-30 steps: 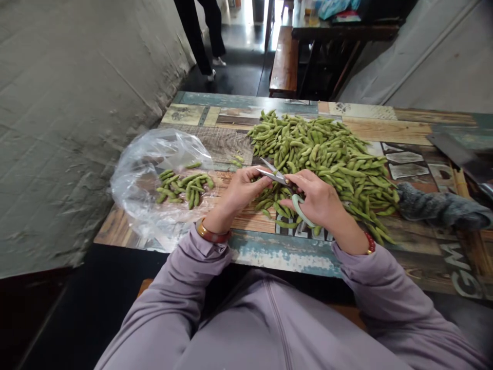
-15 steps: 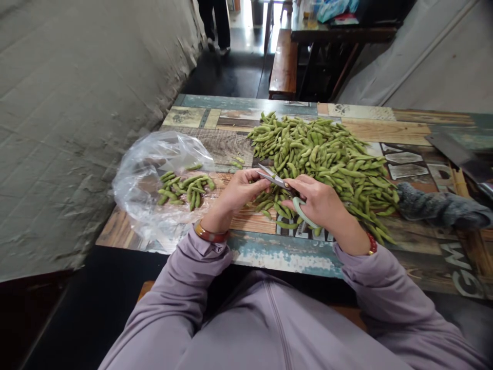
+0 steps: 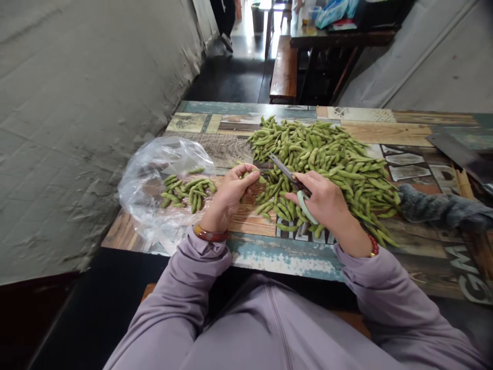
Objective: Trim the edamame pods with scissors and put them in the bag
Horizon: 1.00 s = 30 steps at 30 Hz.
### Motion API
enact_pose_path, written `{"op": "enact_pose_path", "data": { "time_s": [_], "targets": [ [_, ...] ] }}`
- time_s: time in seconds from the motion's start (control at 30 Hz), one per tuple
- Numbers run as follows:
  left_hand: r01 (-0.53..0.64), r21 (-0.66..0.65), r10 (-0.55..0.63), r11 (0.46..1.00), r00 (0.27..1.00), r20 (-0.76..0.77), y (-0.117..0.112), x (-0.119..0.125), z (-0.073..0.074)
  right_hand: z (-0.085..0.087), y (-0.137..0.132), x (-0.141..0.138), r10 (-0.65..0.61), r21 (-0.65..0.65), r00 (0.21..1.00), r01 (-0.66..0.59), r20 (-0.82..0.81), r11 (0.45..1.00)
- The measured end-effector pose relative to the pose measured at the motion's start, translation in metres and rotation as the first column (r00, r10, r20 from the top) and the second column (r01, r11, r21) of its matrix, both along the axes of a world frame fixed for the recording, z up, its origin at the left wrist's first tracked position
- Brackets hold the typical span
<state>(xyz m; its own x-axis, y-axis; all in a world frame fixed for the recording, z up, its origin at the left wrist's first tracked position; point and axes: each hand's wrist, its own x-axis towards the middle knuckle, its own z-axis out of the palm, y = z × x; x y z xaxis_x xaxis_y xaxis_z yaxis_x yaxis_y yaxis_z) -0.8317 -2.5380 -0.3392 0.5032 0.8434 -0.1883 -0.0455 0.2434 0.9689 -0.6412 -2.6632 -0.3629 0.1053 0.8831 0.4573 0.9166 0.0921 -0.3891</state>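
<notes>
Here a pod (image 3: 261,179) is pinched by the left grip (image 3: 231,191), just left of scissors (image 3: 282,165) clasped in the right grip (image 3: 322,198), blades angled toward the table's (image 3: 234,108) far edge.

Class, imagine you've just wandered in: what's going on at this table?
A person in a mauve top is handling green pods at a patterned table. The left hand pinches what looks like one pod, while the right hand holds scissors, their blades looking closed. A large pile of pods spreads beyond the hands and to the right. On the left, a smaller group of pods lies in or on a clear plastic bag; which of the two is hard to tell.
</notes>
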Motion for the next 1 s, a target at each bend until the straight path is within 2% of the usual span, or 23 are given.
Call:
{"op": "enact_pose_path", "data": {
  "time_s": [0.27,0.5,0.63,1.0],
  "targets": [
    [0.053,-0.158,-0.028,0.986,0.988,0.154,-0.002,0.001,0.005,0.005,-0.002,-0.005,0.055,-0.039,0.998,-0.056,-0.032,0.998],
    [0.131,-0.045,-0.127,0.990,0.988,0.087,-0.008,0.004,-0.001,0.003,0.000,-0.009,0.109,-0.053,0.992,-0.113,-0.068,0.992],
    [0.143,0.001,-0.143,0.990,0.989,0.049,-0.010,0.006,-0.002,0.003,0.000,-0.009,0.125,-0.056,0.989,-0.129,-0.079,0.990],
    [0.147,-0.035,-0.143,0.989,0.986,0.085,-0.008,0.003,-0.001,0.004,-0.002,-0.009,0.122,-0.071,0.991,-0.125,-0.051,0.990]
  ]
}}
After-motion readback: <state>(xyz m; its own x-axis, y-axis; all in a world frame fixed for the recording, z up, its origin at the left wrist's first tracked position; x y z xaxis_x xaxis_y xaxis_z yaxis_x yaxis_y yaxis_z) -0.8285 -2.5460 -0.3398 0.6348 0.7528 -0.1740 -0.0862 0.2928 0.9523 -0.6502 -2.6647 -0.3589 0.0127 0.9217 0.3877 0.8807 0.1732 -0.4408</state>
